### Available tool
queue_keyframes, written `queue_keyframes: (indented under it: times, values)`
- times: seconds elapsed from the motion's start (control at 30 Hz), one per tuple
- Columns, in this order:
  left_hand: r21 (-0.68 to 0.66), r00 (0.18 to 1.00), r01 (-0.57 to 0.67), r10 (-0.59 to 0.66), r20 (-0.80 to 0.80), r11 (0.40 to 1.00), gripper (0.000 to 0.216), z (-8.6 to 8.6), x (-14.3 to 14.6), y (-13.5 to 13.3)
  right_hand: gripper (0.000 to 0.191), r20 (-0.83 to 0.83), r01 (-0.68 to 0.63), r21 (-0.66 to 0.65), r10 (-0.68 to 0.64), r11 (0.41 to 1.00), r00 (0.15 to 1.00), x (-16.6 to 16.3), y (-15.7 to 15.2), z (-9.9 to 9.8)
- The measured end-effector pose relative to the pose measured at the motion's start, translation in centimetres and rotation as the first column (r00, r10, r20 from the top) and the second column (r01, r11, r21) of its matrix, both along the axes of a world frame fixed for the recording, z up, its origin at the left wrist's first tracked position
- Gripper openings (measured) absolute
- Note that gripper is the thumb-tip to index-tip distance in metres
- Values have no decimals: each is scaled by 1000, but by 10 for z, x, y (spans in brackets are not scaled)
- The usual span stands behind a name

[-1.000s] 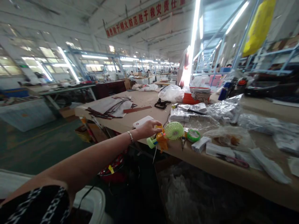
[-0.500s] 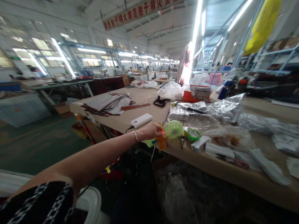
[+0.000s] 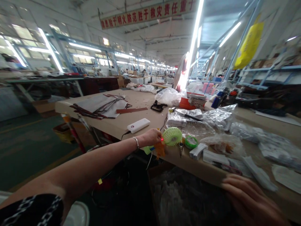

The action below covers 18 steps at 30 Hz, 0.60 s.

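Observation:
My left hand (image 3: 152, 137) reaches far out to the table's front edge and pinches the orange-and-green base of a small green fan (image 3: 172, 136), where a red light glows. A white power bank (image 3: 138, 125) lies just behind that hand, with a cable hanging off the edge. My right hand (image 3: 249, 199) rests at the near table edge at the lower right, fingers spread, holding nothing. A green tape roll (image 3: 191, 142) and a screwdriver (image 3: 181, 146) lie right of the fan.
The tan worktable (image 3: 138, 99) carries clear plastic bags (image 3: 217, 114), white boxes (image 3: 197, 151), dark leather strips (image 3: 98, 108) and an orange tray (image 3: 185, 103). Below the edge stands a box with plastic wrap (image 3: 181, 197). More workbenches (image 3: 42, 82) line the hall beyond.
My right hand has come into view at the near table edge. My left hand stays on the fan's base; a red light now shows there. The view has shifted slightly right.

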State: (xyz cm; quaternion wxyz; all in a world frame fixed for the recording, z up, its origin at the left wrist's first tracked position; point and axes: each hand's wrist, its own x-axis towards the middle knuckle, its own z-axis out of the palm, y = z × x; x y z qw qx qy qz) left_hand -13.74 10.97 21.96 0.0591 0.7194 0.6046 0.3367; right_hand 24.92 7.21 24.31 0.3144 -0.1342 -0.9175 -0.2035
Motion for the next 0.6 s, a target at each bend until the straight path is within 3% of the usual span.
queue_keyframes:
  times: [0.2,0.3,0.43,0.6]
  values:
    - [19,1000,-16,16,2,1000,14,1,3,-4,25,222,26,103,-49,994,974,-136,26,56]
    - [23,1000,-27,27,2,999,16,2,4,-6,29,316,98,155,-143,983,938,-182,42,73]
    - [21,999,-32,32,8,999,16,4,4,-6,25,434,173,237,-263,956,862,-206,57,74]
    - [13,1000,-18,18,-2,1000,15,5,3,-2,21,493,187,291,-314,938,812,-211,64,66]
